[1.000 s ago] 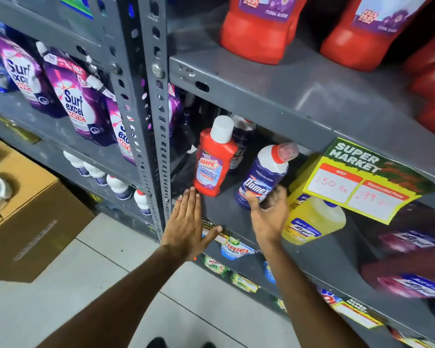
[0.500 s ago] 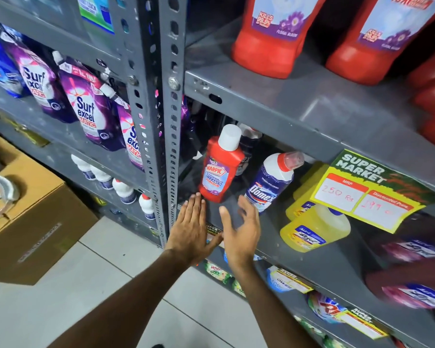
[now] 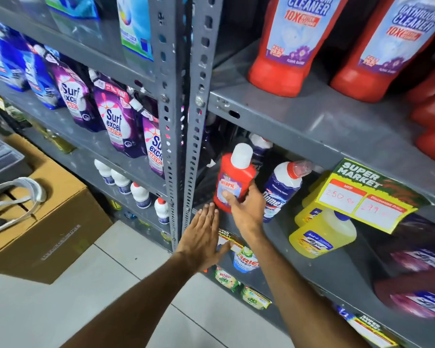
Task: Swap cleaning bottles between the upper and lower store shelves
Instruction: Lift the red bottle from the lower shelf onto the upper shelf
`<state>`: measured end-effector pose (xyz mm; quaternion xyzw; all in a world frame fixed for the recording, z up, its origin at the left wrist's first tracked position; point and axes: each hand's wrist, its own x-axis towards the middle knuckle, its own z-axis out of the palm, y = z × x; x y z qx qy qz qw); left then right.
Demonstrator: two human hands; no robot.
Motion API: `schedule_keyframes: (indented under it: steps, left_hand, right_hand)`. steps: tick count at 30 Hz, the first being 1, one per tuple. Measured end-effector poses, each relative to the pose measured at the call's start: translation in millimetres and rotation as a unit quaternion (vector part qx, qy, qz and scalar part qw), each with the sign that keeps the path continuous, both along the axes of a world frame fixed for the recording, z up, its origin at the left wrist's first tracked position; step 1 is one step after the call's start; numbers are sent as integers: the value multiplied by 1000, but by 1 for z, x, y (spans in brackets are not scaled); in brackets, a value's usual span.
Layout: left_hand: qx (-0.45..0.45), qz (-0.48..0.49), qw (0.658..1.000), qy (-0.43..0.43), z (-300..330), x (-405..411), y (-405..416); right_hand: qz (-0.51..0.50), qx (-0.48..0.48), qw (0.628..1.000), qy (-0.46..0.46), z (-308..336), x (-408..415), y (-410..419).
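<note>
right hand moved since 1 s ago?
Yes. The right hand has shifted left along the lower shelf, from the tilted Domex bottle to the red Harpic bottle, thumb now on its label.

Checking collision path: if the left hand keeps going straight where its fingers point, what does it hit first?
Probably the base of the red Harpic bottle: the left hand lies flat at the shelf edge, fingertips just short of it. Depth is uncertain.

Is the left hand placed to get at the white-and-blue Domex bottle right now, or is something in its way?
Probably not directly. The left hand lies flat at the shelf edge, and the right hand, wrapped on the red Harpic bottle, sits between it and the Domex bottle. The right hand is nearer.
</note>
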<state>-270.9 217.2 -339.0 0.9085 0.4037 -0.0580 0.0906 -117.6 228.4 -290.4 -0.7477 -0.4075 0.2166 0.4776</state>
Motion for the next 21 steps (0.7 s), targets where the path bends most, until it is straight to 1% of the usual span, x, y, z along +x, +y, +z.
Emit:
schedule_keyframes:
  steps: [3, 5, 7, 9, 11, 14, 18, 21]
  left_hand:
    - [-3, -3, 1000, -11, 10, -23, -23]
    - [-1, 0, 1000, -27, 25, -38, -38]
    - [23, -3, 998, -55, 49, -53, -53]
    - [66, -20, 995, -69, 76, -66, -67]
    - [85, -21, 994, -69, 106, -72, -72]
    - [138, -20, 984, -109, 161, -69, -59]
    - [193, -36, 966, -169, 244, -53, -33]
    - [211, -28, 956, -201, 288, -37, -19]
  right_hand:
    - [14, -8, 999, 44, 5, -7, -30]
    - [8, -15, 998, 53, 16, -13, -55]
    - [-3, -21, 998, 52, 31, -19, -83]
    - [-10, -23, 999, 39, 48, -25, -110]
    - [-15, -12, 999, 33, 65, -30, -133]
    - [-11, 18, 1000, 19, 103, -33, -151]
    - [-16, 76, 997, -31, 172, -35, -163]
    - [-35, 124, 988, -81, 229, -30, -168]
